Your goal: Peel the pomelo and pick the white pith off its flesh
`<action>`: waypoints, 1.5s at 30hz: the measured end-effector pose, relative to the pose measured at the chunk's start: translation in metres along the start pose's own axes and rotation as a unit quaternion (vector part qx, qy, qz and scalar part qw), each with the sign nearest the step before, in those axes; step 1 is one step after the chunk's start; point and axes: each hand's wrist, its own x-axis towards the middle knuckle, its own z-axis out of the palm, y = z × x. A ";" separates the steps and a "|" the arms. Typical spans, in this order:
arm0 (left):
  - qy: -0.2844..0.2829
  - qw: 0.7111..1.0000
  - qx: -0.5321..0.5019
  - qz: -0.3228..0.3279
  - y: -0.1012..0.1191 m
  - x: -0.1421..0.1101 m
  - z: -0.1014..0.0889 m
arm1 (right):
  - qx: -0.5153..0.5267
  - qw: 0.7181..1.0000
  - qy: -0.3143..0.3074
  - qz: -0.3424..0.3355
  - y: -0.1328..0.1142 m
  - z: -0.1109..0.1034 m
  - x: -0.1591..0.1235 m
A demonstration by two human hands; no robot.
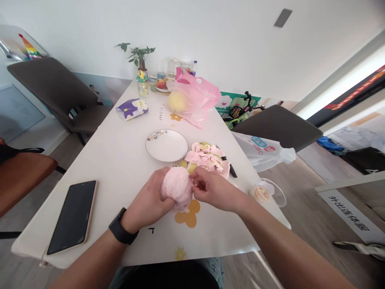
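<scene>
A peeled pomelo (177,188), round and pale pink with white pith, is held above the near half of the table. My left hand (152,196), wearing a black watch, wraps round it from the left. At its right side my right hand (210,188) is closed in a pinch, and a tiny pale bit of pith shows by the fingertips. Just beyond lies a heap of pomelo peel (207,158), pink inside and yellow-green outside. Partly under the heap is a knife, its black handle (233,170) sticking out on the right. A white plate (167,146) with a patterned rim stands left of the peel.
A phone (73,216) lies near the left edge. At the right edge sits a clear plastic bowl (267,193). Farther back are a tissue pack (132,109), a pink bag (195,98) with a yellow fruit, a cup (142,86) and a plant (140,56). Chairs flank the table.
</scene>
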 end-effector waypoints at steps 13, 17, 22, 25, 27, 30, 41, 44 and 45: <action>-0.004 1.000 -0.001 -0.004 -0.003 0.001 -0.003 | 0.089 0.996 -0.003 -0.020 0.009 0.001 -0.003; -0.009 1.000 0.001 -0.007 -0.003 0.001 -0.004 | 0.161 0.986 -0.035 -0.011 0.014 -0.002 0.002; -0.018 1.000 -0.001 0.005 -0.001 0.001 -0.004 | 0.088 0.996 -0.006 -0.024 0.014 -0.003 0.010; -0.017 1.000 0.000 0.014 0.001 0.001 -0.004 | 0.010 0.999 0.026 -0.029 0.012 -0.002 0.012; -0.020 1.000 0.003 0.016 0.002 0.001 -0.004 | -0.020 0.999 0.036 -0.033 0.012 -0.002 0.012; -0.022 1.000 0.004 0.021 0.000 0.001 -0.004 | 0.021 0.999 0.020 -0.038 0.015 -0.003 0.012; -0.042 0.999 -0.003 0.029 -0.004 0.003 -0.007 | 0.070 0.997 -0.015 -0.026 0.016 -0.006 0.016; -0.039 0.999 0.004 0.029 -0.003 0.002 -0.007 | -0.031 0.999 0.013 -0.038 0.008 -0.009 0.019; -0.037 0.999 0.006 0.027 -0.003 0.002 -0.007 | -0.065 0.997 0.021 -0.046 0.007 -0.010 0.021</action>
